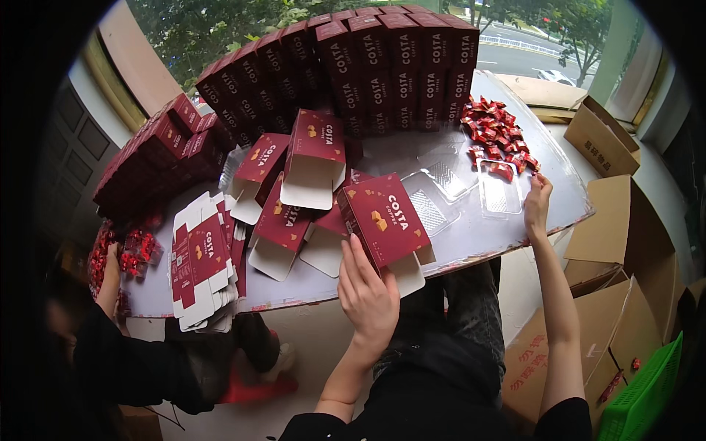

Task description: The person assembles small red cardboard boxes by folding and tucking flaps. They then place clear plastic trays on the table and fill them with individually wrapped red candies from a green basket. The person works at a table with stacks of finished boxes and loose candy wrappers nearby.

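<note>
My left hand (368,298) has its fingers along the side of a dark red cardboard box (386,213), gripping it near its open end, where a white flap hangs toward me. My right hand (539,200) is over the table's right part with fingers pinched together. Its fingertips are beside a clear plastic tray (501,198) and the near edge of a pile of red-wrapped sweets (496,128). What they pinch, if anything, is too small to make out. One or more sweets lie at the tray's far end.
Several open red boxes (316,140) lie left of centre, beside flattened cartons (198,257). Stacked closed boxes (397,66) line the far side. More clear trays (441,180) lie mid-table. At left, a co-worker's hand (110,268) touches red sweets. Brown cartons (599,220) and a green crate (647,389) stand right.
</note>
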{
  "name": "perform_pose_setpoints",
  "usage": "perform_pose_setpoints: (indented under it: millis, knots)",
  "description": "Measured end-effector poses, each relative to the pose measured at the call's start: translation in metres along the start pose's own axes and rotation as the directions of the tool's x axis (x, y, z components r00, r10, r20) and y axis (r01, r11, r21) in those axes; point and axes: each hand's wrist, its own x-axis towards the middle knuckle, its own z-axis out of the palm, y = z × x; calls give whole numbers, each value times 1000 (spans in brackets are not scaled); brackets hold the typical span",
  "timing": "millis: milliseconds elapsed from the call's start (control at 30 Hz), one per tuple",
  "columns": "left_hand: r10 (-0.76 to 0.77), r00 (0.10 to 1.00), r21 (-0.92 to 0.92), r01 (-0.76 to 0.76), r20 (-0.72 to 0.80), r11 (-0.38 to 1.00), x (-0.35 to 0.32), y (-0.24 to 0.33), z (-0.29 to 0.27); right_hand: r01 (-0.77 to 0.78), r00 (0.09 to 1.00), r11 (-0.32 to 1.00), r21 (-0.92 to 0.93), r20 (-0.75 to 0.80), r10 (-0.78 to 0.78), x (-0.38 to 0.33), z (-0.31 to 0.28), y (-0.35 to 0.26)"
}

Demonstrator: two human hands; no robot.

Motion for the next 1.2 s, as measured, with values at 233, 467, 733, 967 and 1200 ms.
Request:
perform_pose_setpoints:
  millis: [233, 467, 733, 967, 1200]
  knots:
    - [13, 995, -91, -22, -94, 996, 28, 0, -43, -122, 992, 987, 101, -10, 124, -4, -4, -5]
    - [-217, 894, 13, 241, -393, 970, 147, -77, -51, -89, 996, 989, -117, 2, 90, -9, -6, -11]
    - [-378, 905, 191, 413, -194, 890, 213, -109, -44, -130, 989, 979, -155, 55, 140, -15, -14, -9]
    - [122, 977, -124, -144, -173, 982, 183, -27, -32, -136, 982, 983, -119, 116, 150, -16, -14, -12]
    - [514, 842, -324, -446, 165, 834, 89, 38, 31, 76, 954, 982, -173, 299, -21, -17, -7, -32]
